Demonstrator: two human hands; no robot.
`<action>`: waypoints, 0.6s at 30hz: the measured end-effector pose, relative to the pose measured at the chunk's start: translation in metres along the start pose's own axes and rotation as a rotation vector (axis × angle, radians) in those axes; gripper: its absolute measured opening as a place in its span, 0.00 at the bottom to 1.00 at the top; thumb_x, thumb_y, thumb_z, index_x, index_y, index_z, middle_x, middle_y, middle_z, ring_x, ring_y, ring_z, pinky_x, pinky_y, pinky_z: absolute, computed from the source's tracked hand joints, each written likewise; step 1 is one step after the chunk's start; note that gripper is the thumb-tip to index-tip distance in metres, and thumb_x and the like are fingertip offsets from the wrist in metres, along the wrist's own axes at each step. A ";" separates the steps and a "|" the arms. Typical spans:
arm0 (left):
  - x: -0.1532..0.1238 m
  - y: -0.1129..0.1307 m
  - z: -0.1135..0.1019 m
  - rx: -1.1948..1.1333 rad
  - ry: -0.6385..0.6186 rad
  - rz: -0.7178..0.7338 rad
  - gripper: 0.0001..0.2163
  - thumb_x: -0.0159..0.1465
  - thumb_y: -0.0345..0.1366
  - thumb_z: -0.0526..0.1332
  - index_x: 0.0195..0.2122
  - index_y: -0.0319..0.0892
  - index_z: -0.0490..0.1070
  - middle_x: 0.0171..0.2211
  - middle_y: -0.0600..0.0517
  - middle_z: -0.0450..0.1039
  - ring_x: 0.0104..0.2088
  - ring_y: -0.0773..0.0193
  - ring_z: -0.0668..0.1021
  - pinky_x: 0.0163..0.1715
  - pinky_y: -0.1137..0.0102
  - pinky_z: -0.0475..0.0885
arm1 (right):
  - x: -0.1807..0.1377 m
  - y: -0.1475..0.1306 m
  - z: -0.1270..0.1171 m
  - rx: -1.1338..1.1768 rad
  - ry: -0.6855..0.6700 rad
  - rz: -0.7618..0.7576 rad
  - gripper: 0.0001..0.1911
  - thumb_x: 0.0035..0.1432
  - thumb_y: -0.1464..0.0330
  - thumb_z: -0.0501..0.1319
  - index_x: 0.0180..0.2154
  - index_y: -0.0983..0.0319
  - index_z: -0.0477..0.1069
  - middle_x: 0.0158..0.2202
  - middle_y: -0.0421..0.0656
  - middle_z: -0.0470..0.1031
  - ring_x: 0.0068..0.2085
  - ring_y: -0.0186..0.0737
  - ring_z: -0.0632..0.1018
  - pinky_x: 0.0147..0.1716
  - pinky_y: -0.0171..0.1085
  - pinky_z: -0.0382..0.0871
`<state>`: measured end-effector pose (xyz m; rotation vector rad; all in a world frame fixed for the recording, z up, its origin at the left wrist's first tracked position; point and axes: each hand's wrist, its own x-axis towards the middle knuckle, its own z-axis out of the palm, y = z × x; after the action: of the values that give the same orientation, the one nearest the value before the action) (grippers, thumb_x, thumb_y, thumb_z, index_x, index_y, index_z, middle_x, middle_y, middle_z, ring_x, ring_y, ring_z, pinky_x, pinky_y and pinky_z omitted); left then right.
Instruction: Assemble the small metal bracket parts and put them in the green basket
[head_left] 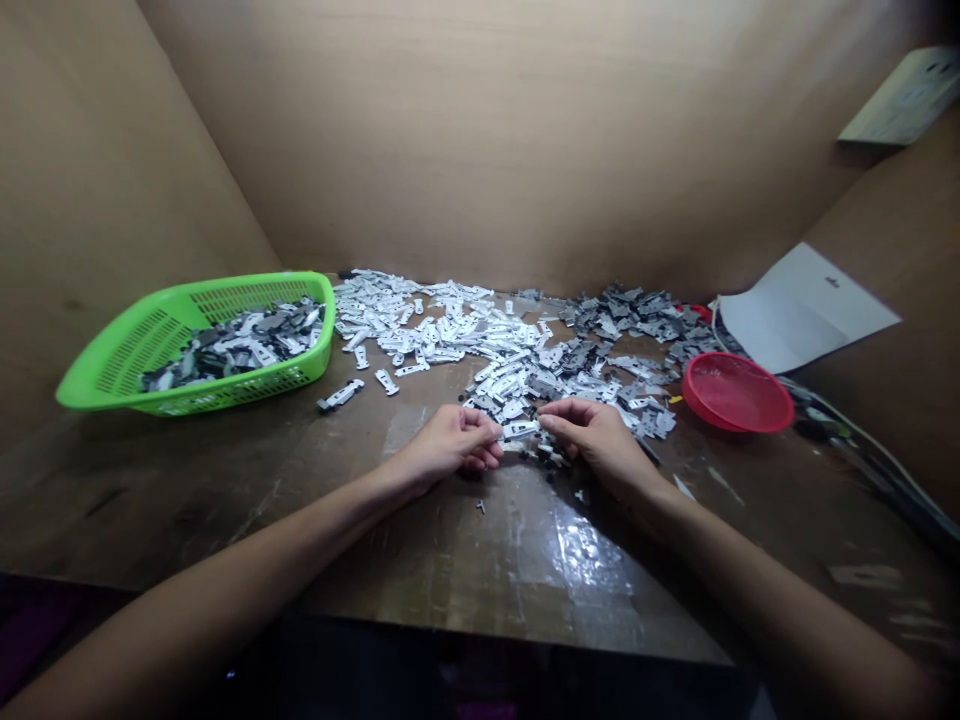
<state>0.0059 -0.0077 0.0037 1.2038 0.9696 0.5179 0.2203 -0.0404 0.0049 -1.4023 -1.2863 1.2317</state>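
Observation:
My left hand (459,440) and my right hand (592,440) meet at the middle of a dark worn table (465,560). Both pinch the ends of one small white flat part (520,431) held between their fingertips. Small dark bits (550,458) lie just under my right fingers. Directly behind the hands spreads a wide heap of white parts (435,325), and to its right a heap of grey parts (637,315).
A green plastic basket (127,350) with grey and white parts stands at the left. At the right sits a red shallow bowl (735,392), with a white sheet (802,305) and cables (870,445) behind it. Brown board walls (525,130) enclose the table.

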 end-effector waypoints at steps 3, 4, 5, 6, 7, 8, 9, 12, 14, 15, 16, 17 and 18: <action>-0.002 0.004 0.002 0.006 0.012 0.043 0.13 0.55 0.43 0.62 0.30 0.36 0.68 0.27 0.48 0.75 0.24 0.71 0.75 0.24 0.77 0.67 | 0.002 0.002 -0.001 0.025 -0.102 0.059 0.21 0.48 0.54 0.62 0.36 0.64 0.72 0.20 0.37 0.66 0.18 0.28 0.62 0.17 0.29 0.57; -0.003 0.005 0.002 0.009 0.013 0.053 0.13 0.55 0.43 0.62 0.30 0.36 0.68 0.27 0.48 0.75 0.24 0.71 0.76 0.24 0.77 0.67 | 0.002 0.003 -0.001 0.021 -0.143 0.081 0.20 0.49 0.53 0.61 0.34 0.65 0.71 0.19 0.37 0.65 0.17 0.28 0.62 0.16 0.29 0.57; -0.004 0.006 0.003 0.014 0.012 0.058 0.13 0.56 0.43 0.62 0.30 0.36 0.68 0.27 0.48 0.75 0.24 0.70 0.76 0.24 0.77 0.67 | 0.003 0.004 -0.001 0.014 -0.175 0.093 0.20 0.50 0.53 0.60 0.31 0.65 0.70 0.18 0.37 0.65 0.17 0.28 0.62 0.16 0.29 0.56; -0.004 0.006 0.003 0.021 0.011 0.060 0.13 0.56 0.43 0.62 0.30 0.36 0.68 0.27 0.48 0.75 0.24 0.70 0.76 0.25 0.77 0.67 | 0.003 0.004 0.000 0.005 -0.190 0.089 0.19 0.51 0.53 0.59 0.29 0.64 0.69 0.18 0.37 0.64 0.17 0.28 0.62 0.16 0.29 0.56; -0.005 0.007 0.004 0.028 0.009 0.063 0.13 0.56 0.43 0.62 0.30 0.36 0.68 0.27 0.48 0.75 0.25 0.70 0.76 0.25 0.77 0.68 | 0.002 0.005 0.000 -0.005 -0.188 0.070 0.19 0.52 0.53 0.58 0.28 0.64 0.68 0.17 0.36 0.64 0.17 0.28 0.62 0.16 0.29 0.55; -0.006 0.007 0.005 0.034 0.006 0.068 0.13 0.56 0.43 0.62 0.30 0.36 0.68 0.27 0.48 0.75 0.25 0.70 0.76 0.25 0.77 0.68 | 0.002 0.005 0.002 -0.013 -0.171 0.039 0.18 0.53 0.54 0.58 0.27 0.63 0.66 0.17 0.36 0.63 0.17 0.28 0.62 0.16 0.29 0.54; -0.007 0.006 0.005 0.040 0.001 0.072 0.13 0.56 0.43 0.61 0.30 0.36 0.68 0.27 0.48 0.75 0.25 0.69 0.76 0.25 0.76 0.68 | 0.001 0.005 0.003 -0.024 -0.147 0.001 0.17 0.54 0.55 0.57 0.27 0.63 0.66 0.17 0.35 0.62 0.17 0.28 0.62 0.17 0.29 0.54; -0.007 0.004 0.008 0.065 0.005 0.096 0.13 0.56 0.44 0.61 0.29 0.37 0.68 0.27 0.47 0.75 0.25 0.68 0.77 0.25 0.75 0.69 | -0.002 0.005 0.009 -0.074 -0.069 -0.107 0.16 0.55 0.56 0.55 0.27 0.62 0.65 0.17 0.35 0.61 0.18 0.29 0.62 0.17 0.29 0.54; -0.005 0.003 0.007 0.100 0.024 0.104 0.13 0.56 0.44 0.61 0.28 0.37 0.67 0.26 0.48 0.74 0.24 0.68 0.76 0.24 0.75 0.69 | -0.003 0.005 0.012 -0.123 -0.046 -0.161 0.16 0.57 0.56 0.54 0.27 0.62 0.66 0.18 0.36 0.63 0.19 0.30 0.63 0.18 0.30 0.55; -0.004 0.003 0.006 0.123 0.034 0.104 0.14 0.55 0.45 0.61 0.28 0.37 0.67 0.25 0.48 0.74 0.23 0.68 0.76 0.23 0.75 0.69 | -0.003 0.004 0.013 -0.159 -0.049 -0.182 0.16 0.57 0.56 0.54 0.27 0.62 0.67 0.19 0.36 0.64 0.19 0.30 0.64 0.19 0.30 0.57; -0.003 0.005 0.004 0.148 0.042 0.102 0.14 0.55 0.45 0.61 0.28 0.37 0.67 0.25 0.48 0.74 0.23 0.68 0.76 0.23 0.75 0.68 | -0.002 0.003 0.012 -0.206 -0.048 -0.207 0.17 0.58 0.56 0.53 0.28 0.62 0.68 0.19 0.37 0.66 0.20 0.31 0.66 0.21 0.31 0.58; -0.002 0.008 0.000 0.174 0.045 0.097 0.14 0.55 0.45 0.61 0.28 0.37 0.67 0.24 0.48 0.74 0.22 0.68 0.75 0.22 0.75 0.68 | 0.000 0.002 0.010 -0.266 -0.035 -0.245 0.17 0.58 0.57 0.53 0.29 0.62 0.69 0.21 0.38 0.68 0.22 0.33 0.68 0.23 0.32 0.61; -0.001 0.011 -0.005 0.203 0.045 0.093 0.14 0.54 0.45 0.61 0.28 0.37 0.67 0.24 0.48 0.74 0.22 0.68 0.75 0.21 0.75 0.67 | 0.003 0.001 0.006 -0.338 -0.004 -0.297 0.16 0.58 0.58 0.53 0.30 0.62 0.70 0.24 0.40 0.70 0.25 0.35 0.70 0.26 0.33 0.63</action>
<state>0.0027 -0.0017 0.0144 1.4297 1.0264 0.5307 0.2143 -0.0382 0.0025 -1.3737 -1.6950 0.8446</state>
